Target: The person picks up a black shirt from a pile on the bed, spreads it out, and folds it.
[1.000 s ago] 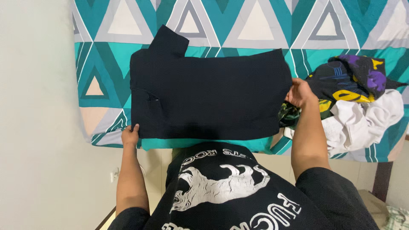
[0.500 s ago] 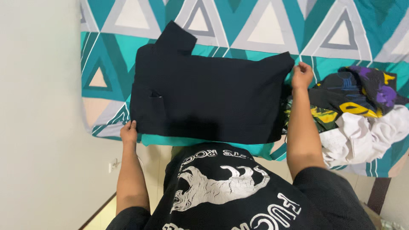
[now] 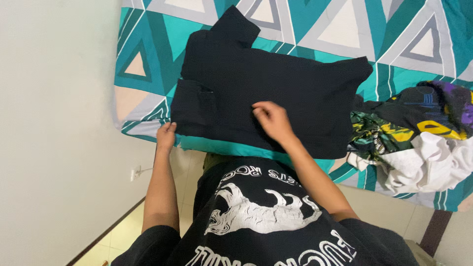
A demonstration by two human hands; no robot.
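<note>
Pinching the near-left corner of the flat black cotton shirt (image 3: 276, 88), the left hand (image 3: 166, 137) holds its hem at the bed's edge. Fingers of the right hand (image 3: 272, 119) curl loosely on the cloth's near middle, gripping nothing clearly. Its long axis runs left to right across the teal triangle-patterned bedsheet (image 3: 148, 49); a heap of crumpled clothes (image 3: 423, 138) lies right.

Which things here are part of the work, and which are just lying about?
In hand:
black shirt, flat on the bed
left hand at its near corner
right hand on its middle

Lying about:
pile of clothes, to the right
patterned bedcover
</note>
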